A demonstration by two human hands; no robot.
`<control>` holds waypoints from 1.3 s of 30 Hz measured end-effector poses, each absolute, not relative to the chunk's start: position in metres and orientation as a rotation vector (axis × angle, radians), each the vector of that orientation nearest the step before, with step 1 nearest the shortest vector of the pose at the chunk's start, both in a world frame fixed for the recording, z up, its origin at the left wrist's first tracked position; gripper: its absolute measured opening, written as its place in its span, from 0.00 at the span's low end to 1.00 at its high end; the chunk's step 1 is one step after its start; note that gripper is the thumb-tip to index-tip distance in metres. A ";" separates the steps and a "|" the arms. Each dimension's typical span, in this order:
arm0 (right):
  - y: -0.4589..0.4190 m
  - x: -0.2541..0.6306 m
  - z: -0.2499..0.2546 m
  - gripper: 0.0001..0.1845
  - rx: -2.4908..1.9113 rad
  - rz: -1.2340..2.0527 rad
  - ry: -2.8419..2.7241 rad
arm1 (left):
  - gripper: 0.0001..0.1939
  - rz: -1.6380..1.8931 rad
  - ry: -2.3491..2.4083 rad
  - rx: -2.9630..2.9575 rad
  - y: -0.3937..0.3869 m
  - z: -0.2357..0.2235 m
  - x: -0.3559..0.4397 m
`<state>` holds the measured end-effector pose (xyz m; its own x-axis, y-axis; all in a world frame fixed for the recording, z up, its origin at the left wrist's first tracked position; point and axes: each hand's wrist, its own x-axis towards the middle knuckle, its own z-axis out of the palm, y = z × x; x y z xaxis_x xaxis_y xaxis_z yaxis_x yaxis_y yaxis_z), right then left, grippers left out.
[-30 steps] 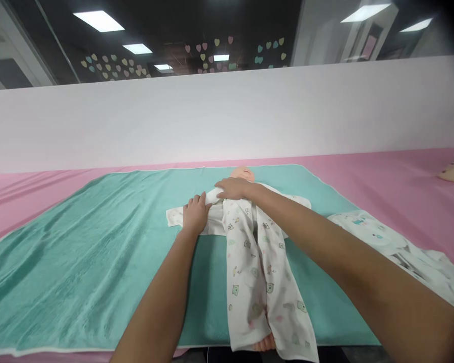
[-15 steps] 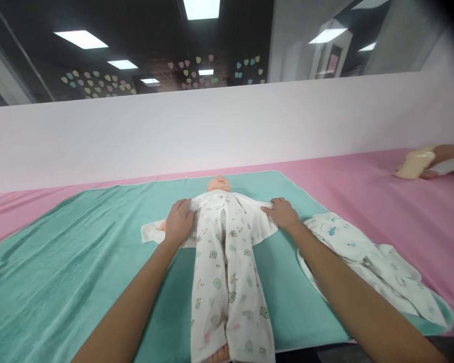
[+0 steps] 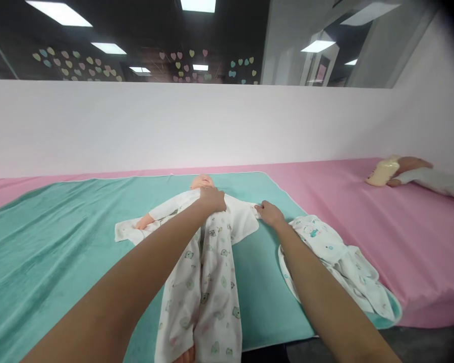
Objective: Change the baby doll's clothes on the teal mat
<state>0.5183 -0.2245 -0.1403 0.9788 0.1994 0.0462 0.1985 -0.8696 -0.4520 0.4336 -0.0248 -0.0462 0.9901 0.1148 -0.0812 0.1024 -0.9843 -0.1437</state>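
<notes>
Bright, even light reaches me from rectangular ceiling panels [image 3: 59, 13] that glare in the glass [image 3: 212, 40], with soft shadows, slight blur, wide-angle stretching and a dark upper-right corner.

A pink sheet [image 3: 325, 196] covers the table, and 1 green towel [image 3: 60, 267] lies on it, widest and creased to the left of the baby doll [image 3: 202, 182]. The doll lies on its back on the towel, head at the far side and feet toward the near edge. 1 white printed romper [image 3: 223, 262] lies over its body and legs, with cloth spread to both sides. To the doll's right, apart from it, 1 crumpled white printed garment [image 3: 336, 247] lies on the towel. Farther right of the doll, 1 pale yellow bottle [image 3: 382, 173] is on the pink sheet, tilted, in another person's hand [image 3: 412, 165].
</notes>
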 end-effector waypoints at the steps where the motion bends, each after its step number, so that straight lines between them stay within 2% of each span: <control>1: -0.224 0.518 -0.141 0.13 -2.654 -0.019 -0.277 | 0.26 0.159 -0.169 -2.994 -0.025 -0.046 0.435; 8: -0.221 0.512 -0.138 0.08 -2.599 -0.235 -0.100 | 0.36 0.278 -0.172 -2.985 -0.001 -0.030 0.423; 14: -0.219 0.510 -0.138 0.09 -2.518 -0.311 -0.090 | 0.28 0.272 -0.112 -2.929 -0.001 -0.039 0.420; 17: -0.214 0.510 -0.141 0.07 -2.497 -0.277 -0.236 | 0.22 0.223 0.022 -2.921 -0.019 -0.053 0.427; 20: -0.209 0.511 -0.145 0.11 -2.489 -0.205 -0.376 | 0.17 0.177 0.132 -2.912 -0.031 -0.062 0.433; 22: -0.207 0.512 -0.147 0.09 -2.489 -0.167 -0.421 | 0.15 0.156 0.191 -2.912 -0.031 -0.062 0.434; 31: -0.212 0.513 -0.141 0.09 -2.440 -0.198 -0.198 | 0.13 0.087 0.225 -2.856 0.003 -0.013 0.408; 36: -0.212 0.513 -0.138 0.08 -2.405 -0.177 -0.166 | 0.10 0.038 0.008 -2.942 0.023 0.005 0.388; 39: -0.212 0.514 -0.140 0.09 -2.398 -0.182 -0.158 | 0.10 0.034 -0.151 -3.006 0.026 0.008 0.383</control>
<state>0.5138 -0.2116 -0.1398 0.9826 0.0636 0.1748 0.1644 -0.7367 -0.6560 0.3833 0.0264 0.0080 0.9948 0.1010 -0.0156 0.0981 -0.9863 -0.1324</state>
